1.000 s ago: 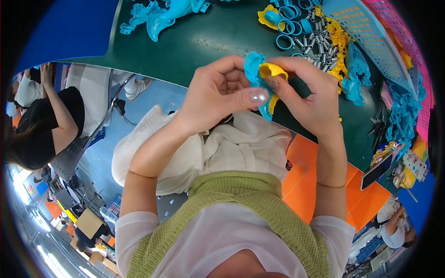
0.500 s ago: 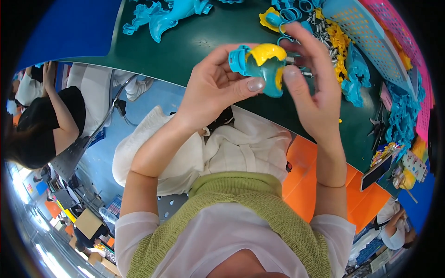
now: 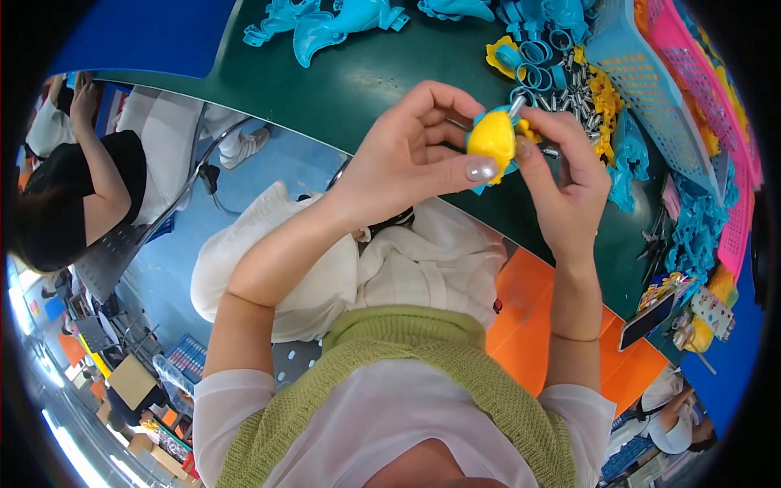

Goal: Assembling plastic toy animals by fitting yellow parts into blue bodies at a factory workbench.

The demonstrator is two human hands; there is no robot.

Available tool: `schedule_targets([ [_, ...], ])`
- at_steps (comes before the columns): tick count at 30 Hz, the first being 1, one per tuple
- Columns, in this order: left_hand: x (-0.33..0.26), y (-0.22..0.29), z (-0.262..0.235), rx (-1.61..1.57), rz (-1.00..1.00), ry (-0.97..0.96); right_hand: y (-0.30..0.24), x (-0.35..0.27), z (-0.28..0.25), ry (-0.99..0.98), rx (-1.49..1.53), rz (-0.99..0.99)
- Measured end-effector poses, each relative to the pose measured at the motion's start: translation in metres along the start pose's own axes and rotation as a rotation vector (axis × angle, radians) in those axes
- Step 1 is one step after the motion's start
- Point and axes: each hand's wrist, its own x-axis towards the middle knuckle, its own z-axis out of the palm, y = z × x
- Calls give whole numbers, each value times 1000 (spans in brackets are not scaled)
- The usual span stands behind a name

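Left hand point(image 3: 407, 163) closed around small yellow-and-blue plastic part point(image 3: 492, 140), thumb pressed on its yellow face. Right hand point(image 3: 565, 175) pinching the same part from the opposite side, fingertips touching it. Part held above dark green counter point(image 3: 366, 73), clear of the surface. Blue plastic pieces point(image 3: 333, 20), blue rings point(image 3: 537, 69) and blue perforated basket point(image 3: 651, 89) resting on counter beyond.

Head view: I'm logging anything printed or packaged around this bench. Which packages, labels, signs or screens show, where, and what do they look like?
Dark flat rectangular device, possibly a phone, at the green table's right edge: screen dark, tilted.
Small patterned packet, beside it to the right: white with coloured dots.
Brown cardboard box, on the floor lower left: plain.
No signs or labels clear enough to tell.
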Motion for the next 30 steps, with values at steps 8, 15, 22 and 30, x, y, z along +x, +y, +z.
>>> schedule_targets([
  [8, 4, -1, 5, 58, 32, 60, 8, 9, -38, 306, -149, -83],
  [15, 4, -6, -1, 55, 44, 126, 6, 7, -84, 703, -468, 65],
  [22, 10, -15, -4, 63, 17, 152, -10, -19, -110, 177, -621, 417],
  [30, 14, -11, -1, 71, 18, 130, -12, -16, -96, -27, -806, 433],
])
